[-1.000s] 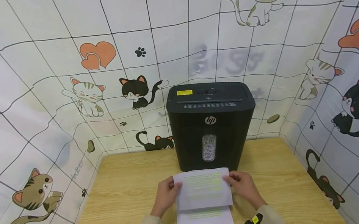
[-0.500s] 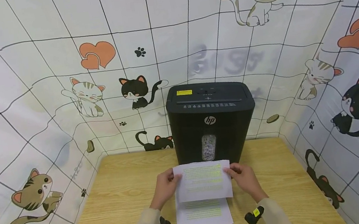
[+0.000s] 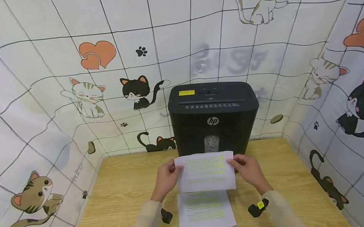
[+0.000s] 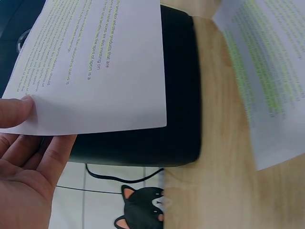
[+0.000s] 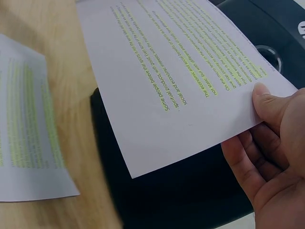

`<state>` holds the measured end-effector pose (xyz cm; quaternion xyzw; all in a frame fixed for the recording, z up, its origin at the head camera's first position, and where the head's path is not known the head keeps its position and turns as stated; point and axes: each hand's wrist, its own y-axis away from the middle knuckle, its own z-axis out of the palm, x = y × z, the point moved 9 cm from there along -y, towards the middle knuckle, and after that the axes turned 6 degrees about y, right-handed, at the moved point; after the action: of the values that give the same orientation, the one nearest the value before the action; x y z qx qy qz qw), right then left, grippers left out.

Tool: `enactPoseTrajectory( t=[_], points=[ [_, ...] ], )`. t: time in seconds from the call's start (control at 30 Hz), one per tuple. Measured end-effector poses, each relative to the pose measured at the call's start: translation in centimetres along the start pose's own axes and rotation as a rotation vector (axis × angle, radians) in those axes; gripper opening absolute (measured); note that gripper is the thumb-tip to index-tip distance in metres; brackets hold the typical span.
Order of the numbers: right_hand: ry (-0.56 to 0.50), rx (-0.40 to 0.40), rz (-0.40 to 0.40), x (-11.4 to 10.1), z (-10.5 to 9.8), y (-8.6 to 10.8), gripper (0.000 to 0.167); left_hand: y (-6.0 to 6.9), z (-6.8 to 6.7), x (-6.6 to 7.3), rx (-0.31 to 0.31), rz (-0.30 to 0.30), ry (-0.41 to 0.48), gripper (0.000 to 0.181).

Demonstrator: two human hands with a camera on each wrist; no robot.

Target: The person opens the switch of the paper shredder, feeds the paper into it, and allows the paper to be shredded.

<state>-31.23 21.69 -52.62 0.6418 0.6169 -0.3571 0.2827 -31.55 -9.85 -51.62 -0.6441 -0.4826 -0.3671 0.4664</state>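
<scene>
A white printed sheet of paper (image 3: 206,174) with yellow highlighted lines is held up in front of the shredder. My left hand (image 3: 167,178) pinches its left edge, thumb on the printed face and fingers behind, as the left wrist view also shows. On the opposite edge my right hand (image 3: 248,171) pinches the sheet the same way. Below it, another highlighted sheet (image 3: 207,224) lies on the table; whether more lie under it I cannot tell. The black HP paper shredder (image 3: 192,135) stands behind, its slot on top and its window partly hidden by the raised sheet.
The wooden table (image 3: 120,199) extends to both sides of the sheets and the shredder. A cat-patterned wall covering (image 3: 179,44) encloses the back and sides. A dark cable (image 4: 124,180) runs beside the shredder in the left wrist view.
Both hands have raised the sheet and moved it forward toward the shredder. It has come away from overlapping the lower sheet, which stays in place, and now covers part of the shredder's window.
</scene>
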Motion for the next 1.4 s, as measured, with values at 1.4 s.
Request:
enactPoseTrajectory(
  t=[1.4],
  points=[
    [0.012,0.134,-0.179,-11.2,-9.4,-3.2,0.033,-7.2,-3.8,13.3,0.07,0.271,0.004,0.012]
  ],
)
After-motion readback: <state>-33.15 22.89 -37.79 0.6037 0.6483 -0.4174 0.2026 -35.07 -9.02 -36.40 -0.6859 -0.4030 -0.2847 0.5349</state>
